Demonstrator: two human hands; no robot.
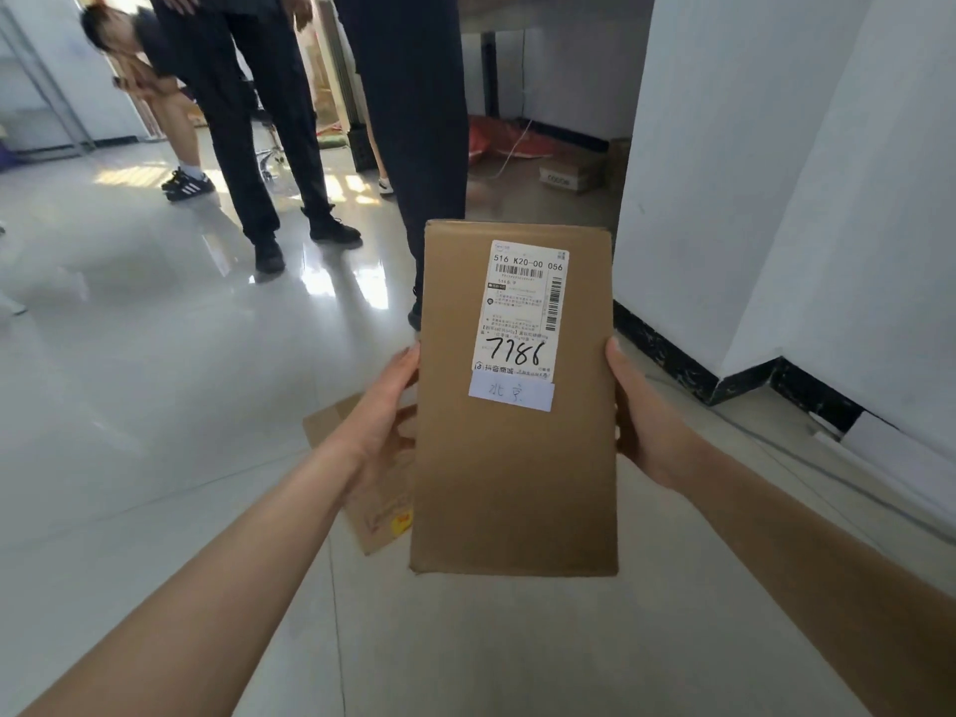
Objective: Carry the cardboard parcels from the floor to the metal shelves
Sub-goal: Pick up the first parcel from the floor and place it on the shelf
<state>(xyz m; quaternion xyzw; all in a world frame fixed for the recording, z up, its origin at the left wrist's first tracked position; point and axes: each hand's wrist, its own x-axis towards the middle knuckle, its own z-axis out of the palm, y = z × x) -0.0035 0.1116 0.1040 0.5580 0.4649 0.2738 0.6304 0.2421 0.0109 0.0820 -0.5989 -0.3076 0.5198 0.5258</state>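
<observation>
I hold a tall brown cardboard parcel [517,483] in front of me, above the floor. It carries a white shipping label with "7786" written by hand and a small pale slip below it. My left hand [380,432] grips its left edge and my right hand [646,426] grips its right edge. A second flat cardboard parcel [362,514] lies on the floor under my left hand, partly hidden by the held one. Part of a metal shelf frame [41,90] shows at the far left.
Three people stand ahead on the glossy tiled floor: dark-trousered legs [269,147], another leg [414,121] right behind the parcel, and a bent-over person [150,69]. A white wall with black skirting [776,199] runs on the right. Boxes [574,175] and red cloth lie under a table.
</observation>
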